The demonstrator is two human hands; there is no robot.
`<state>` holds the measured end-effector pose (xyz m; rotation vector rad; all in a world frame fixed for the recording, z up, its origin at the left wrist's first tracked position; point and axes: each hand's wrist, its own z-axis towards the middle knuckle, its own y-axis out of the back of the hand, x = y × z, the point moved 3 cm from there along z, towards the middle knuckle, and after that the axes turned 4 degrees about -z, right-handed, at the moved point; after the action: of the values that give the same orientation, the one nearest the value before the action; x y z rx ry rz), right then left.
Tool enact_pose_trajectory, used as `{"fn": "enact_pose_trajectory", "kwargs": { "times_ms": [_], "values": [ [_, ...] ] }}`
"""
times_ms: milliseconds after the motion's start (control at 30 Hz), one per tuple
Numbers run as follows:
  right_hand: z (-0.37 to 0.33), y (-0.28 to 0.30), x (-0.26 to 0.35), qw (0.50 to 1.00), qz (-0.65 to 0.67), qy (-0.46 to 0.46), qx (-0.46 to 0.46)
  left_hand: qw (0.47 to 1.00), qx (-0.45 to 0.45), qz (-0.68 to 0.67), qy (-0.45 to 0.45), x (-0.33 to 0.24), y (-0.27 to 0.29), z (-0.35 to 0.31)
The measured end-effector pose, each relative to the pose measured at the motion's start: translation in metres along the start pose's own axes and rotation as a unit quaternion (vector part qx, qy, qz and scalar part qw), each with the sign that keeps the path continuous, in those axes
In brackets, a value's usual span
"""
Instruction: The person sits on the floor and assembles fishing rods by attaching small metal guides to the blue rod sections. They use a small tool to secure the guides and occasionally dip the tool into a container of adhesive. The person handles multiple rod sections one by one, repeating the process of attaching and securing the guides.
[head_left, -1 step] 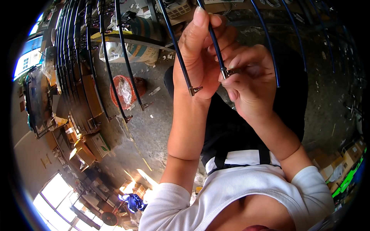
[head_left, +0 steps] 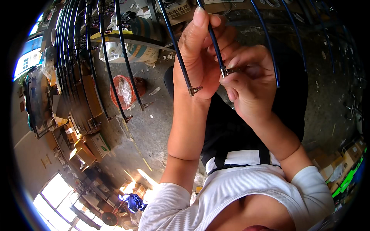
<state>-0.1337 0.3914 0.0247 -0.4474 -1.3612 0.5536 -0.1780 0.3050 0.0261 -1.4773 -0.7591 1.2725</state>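
A dark blue fishing rod (head_left: 215, 43) slants down in front of me. My left hand (head_left: 191, 57) grips it high up, with the thumb raised along the shaft. At its lower end my right hand (head_left: 251, 82) pinches a small metal tip guide (head_left: 224, 72) between thumb and fingers; the guide's ring is partly hidden by them. Just left hangs another dark rod (head_left: 175, 46), passing in front of my left palm, with a metal tip guide (head_left: 194, 91) on its end. On the right a blue rod (head_left: 268, 43) ends without a visible guide.
Several rods with guides (head_left: 103, 57) hang in a row at the left, and more blue rods (head_left: 297, 36) at the right. A red basket (head_left: 113, 94) with plastic stands on the floor, near a white sack (head_left: 144, 54). Cardboard boxes (head_left: 83, 154) are piled at the lower left.
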Motion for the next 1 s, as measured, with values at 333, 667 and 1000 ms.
{"fn": "enact_pose_trajectory", "kwargs": {
  "times_ms": [333,667,1000],
  "values": [
    [-0.003,-0.005,0.0,0.998,-0.019,-0.016,-0.053,0.999,-0.017,0.035,-0.02,-0.001,0.006,-0.005],
    [-0.031,0.035,-0.001,0.754,-0.645,0.092,0.086,0.943,-0.264,0.194,0.063,0.038,0.044,-0.058],
    [-0.038,0.053,0.016,0.746,-0.644,0.064,0.156,0.942,-0.255,0.161,0.146,0.079,0.046,-0.082]
  ]
}}
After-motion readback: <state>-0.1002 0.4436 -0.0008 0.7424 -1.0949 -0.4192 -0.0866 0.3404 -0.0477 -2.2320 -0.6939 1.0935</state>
